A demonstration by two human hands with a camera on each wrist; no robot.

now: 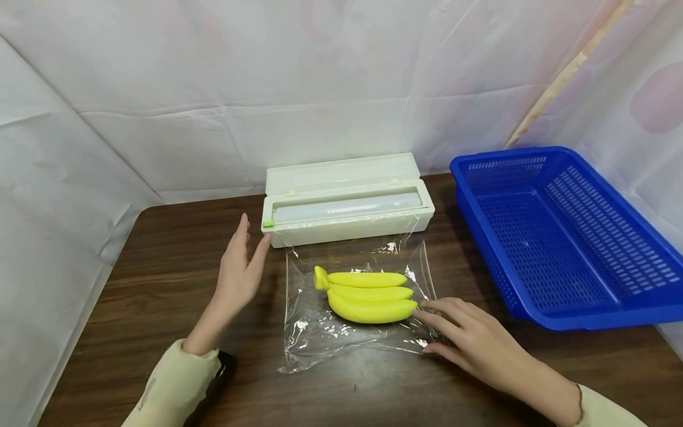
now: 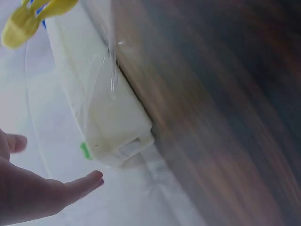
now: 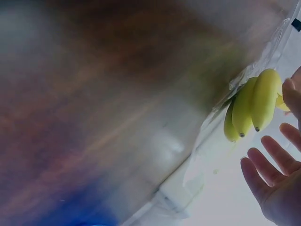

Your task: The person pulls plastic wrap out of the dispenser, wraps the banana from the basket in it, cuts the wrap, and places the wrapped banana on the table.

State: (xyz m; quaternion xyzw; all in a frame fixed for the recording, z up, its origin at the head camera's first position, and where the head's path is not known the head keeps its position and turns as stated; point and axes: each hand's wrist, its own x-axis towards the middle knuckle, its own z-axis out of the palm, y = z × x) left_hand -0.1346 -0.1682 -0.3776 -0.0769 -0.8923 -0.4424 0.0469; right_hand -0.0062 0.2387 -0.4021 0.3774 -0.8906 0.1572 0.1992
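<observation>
A yellow bunch of bananas [image 1: 370, 296] lies on a sheet of clear plastic wrap [image 1: 320, 350] on the brown table. The wrap stretches back to an opened white dispenser box [image 1: 352, 228], where a roll of film [image 1: 347, 207] sits inside and a small green slider [image 1: 268, 223] shows at the left end. My left hand [image 1: 238, 276] hovers near that left end with its fingers extended, holding nothing. Beside the banana tips, my right hand [image 1: 472, 341] has its fingers loosely spread over the wrap's right edge. In the right wrist view its fingers look relaxed and apart from the bananas [image 3: 254, 103].
A blue plastic basket [image 1: 488, 261] with slotted sides stands on the right of the table. The box's lid [image 1: 341, 172] is tipped back toward the white curtain [image 1: 320, 77] behind. A dark object [image 1: 224, 363] shows at the left sleeve.
</observation>
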